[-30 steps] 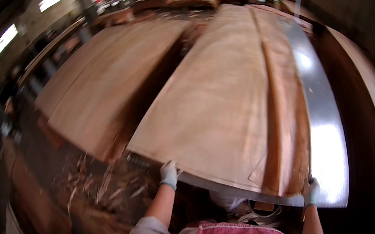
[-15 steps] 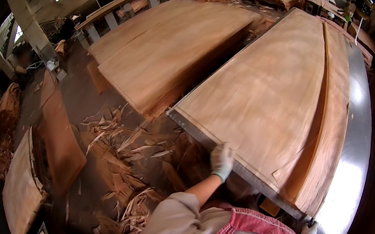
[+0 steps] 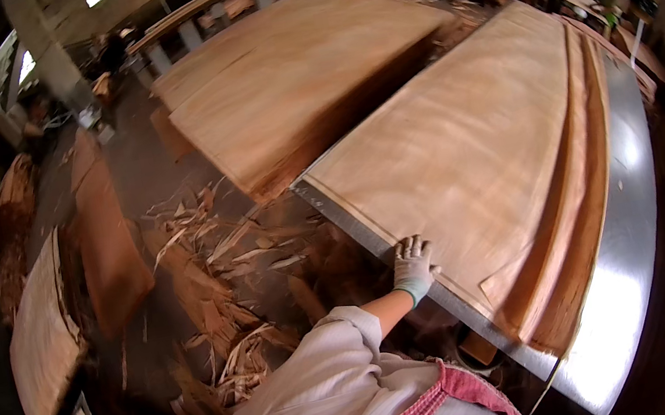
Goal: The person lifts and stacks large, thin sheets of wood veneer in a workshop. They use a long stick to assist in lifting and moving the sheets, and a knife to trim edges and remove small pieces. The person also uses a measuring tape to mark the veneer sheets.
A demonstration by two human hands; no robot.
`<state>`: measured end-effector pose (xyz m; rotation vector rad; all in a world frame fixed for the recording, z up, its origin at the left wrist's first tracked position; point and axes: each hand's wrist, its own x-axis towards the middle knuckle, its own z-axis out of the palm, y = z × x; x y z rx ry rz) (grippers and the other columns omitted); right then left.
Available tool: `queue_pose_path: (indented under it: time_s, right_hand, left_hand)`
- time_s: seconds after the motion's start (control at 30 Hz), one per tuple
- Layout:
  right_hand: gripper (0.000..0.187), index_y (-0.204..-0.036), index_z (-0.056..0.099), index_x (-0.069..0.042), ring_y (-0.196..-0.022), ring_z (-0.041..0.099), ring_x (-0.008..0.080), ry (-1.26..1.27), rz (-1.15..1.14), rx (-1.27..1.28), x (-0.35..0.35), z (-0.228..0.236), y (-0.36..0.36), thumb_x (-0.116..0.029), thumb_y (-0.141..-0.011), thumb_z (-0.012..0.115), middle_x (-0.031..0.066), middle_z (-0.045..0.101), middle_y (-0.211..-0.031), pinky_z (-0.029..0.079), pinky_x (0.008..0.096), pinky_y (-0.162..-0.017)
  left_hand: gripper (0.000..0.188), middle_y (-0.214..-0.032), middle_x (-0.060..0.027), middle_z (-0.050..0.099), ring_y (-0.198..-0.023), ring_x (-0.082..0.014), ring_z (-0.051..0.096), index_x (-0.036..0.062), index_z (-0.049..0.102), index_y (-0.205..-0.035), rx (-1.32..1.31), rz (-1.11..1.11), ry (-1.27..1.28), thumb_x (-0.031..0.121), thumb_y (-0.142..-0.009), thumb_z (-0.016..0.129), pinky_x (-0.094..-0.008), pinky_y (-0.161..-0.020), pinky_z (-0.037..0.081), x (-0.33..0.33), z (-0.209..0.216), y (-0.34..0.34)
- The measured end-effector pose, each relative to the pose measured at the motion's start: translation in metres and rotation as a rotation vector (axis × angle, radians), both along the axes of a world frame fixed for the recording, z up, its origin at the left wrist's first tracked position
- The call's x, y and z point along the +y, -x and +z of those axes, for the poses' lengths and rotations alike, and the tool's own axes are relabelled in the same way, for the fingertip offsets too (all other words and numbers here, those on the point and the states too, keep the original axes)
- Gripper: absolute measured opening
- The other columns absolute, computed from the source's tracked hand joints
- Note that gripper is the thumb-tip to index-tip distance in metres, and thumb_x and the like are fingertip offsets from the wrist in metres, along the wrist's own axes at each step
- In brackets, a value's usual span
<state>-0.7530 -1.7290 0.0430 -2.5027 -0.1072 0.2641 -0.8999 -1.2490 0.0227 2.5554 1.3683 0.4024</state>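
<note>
My left hand point(image 3: 411, 266) rests on the near edge of the veneer sheet point(image 3: 466, 157) lying on the metal table point(image 3: 624, 245), with scrap strips point(image 3: 219, 272) left of that table and another veneer stack point(image 3: 292, 81) behind them.

I'm in a big veneer workshop: tall stacks of thin wood sheets point(image 3: 301, 80) on long tables, a steel-edged table point(image 3: 624, 245) before me, and wood scraps point(image 3: 219, 272) littering the floor.

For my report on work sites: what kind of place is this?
Probably a veneer or plywood workshop. A gloved left hand rests on a thin veneer sheet on a metal table, beside another veneer stack and wood scraps on the floor.
</note>
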Motion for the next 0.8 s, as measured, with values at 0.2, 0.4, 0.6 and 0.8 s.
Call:
queue_pose_path:
  time_s: [0.2,0.4,0.6,0.8]
  right_hand:
    - [0.029,-0.103,0.058,-0.003,-0.087,0.061,0.0213,0.337,0.048,-0.018,-0.029,0.044,0.044,-0.029,-0.093,0.05,0.013,0.063,-0.099,0.049,0.035,-0.074]
    - [0.013,-0.079,0.054,-0.005,-0.059,0.053,0.0338,0.085,-0.027,-0.339,-0.003,0.026,-0.024,-0.015,-0.082,0.061,0.0161,0.054,-0.066,0.042,0.0418,-0.057]
    - [0.018,-0.09,0.06,-0.01,-0.074,0.062,0.0395,0.372,-0.122,-0.299,-0.05,0.032,-0.055,-0.026,-0.083,0.063,0.0176,0.063,-0.077,0.048,0.0486,-0.065]
    - [0.024,-0.093,0.055,-0.011,-0.078,0.061,0.0399,0.692,-0.216,-0.249,-0.171,0.045,-0.032,-0.025,-0.079,0.069,0.0185,0.06,-0.077,0.049,0.0497,-0.067]
  left_hand:
    - [0.065,-0.135,-0.0191,0.042,-0.128,-0.0365,0.034,0.007,0.048,-0.126,-0.046,-0.074,-0.089,0.043,-0.076,0.066,-0.0521,-0.108,0.023,0.0,0.008,-0.005]
    - [0.062,-0.136,-0.0209,0.04,-0.129,-0.038,0.033,0.0098,0.048,-0.124,-0.068,-0.073,-0.132,0.043,-0.076,0.067,-0.0528,-0.109,0.021,0.005,-0.007,-0.005]
    - [0.068,-0.146,-0.018,0.032,-0.137,-0.0337,0.025,0.0088,0.042,-0.136,0.058,-0.04,-0.007,0.044,-0.081,0.063,-0.0471,-0.113,0.016,0.003,-0.011,-0.006]
    - [0.067,-0.147,-0.0185,0.031,-0.138,-0.0343,0.024,0.0084,0.041,-0.136,0.098,-0.027,0.021,0.042,-0.082,0.063,-0.0478,-0.113,0.016,0.002,-0.009,-0.004]
